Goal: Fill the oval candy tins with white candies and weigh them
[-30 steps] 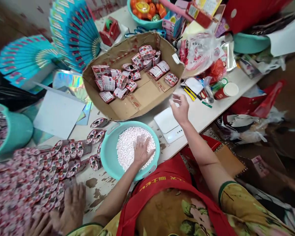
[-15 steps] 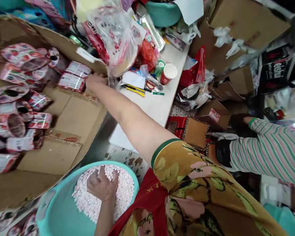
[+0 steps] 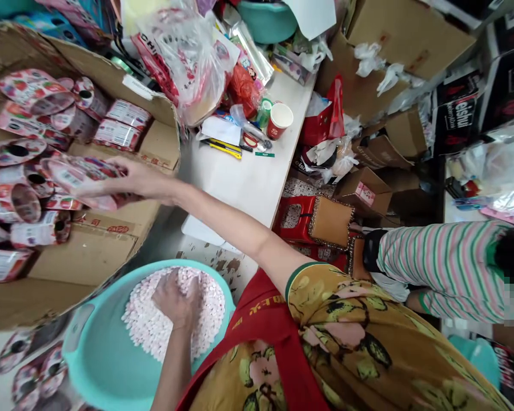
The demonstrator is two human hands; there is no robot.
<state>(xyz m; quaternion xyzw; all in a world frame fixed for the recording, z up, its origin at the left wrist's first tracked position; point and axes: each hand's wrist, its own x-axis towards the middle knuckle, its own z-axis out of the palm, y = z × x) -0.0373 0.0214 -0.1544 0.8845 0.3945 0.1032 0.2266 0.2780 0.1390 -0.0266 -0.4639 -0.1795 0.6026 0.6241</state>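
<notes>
My right hand point(image 3: 131, 181) is over the cardboard box point(image 3: 105, 251), its fingers closed on a flattened pink strawberry-print packet point(image 3: 79, 178). More printed packets and round sleeves point(image 3: 24, 202) lie in the box under and beside it. Below, my left hand point(image 3: 177, 299) rests with spread fingers on a heap of small pale pink pieces point(image 3: 148, 311) in a turquoise basin point(image 3: 120, 371). Its fingertips are partly sunk among the pieces.
A white table point(image 3: 257, 188) bears plastic bags point(image 3: 188, 63), yellow cutters point(image 3: 223, 148) and a red paper cup point(image 3: 279, 120). Red stools point(image 3: 297, 220) stand right of it. A person in a striped shirt point(image 3: 441, 251) is at the right.
My right hand has moved left from the box's far edge to over its inside and now holds a packet. My left hand stays in the basin. The person at the right has shifted posture.
</notes>
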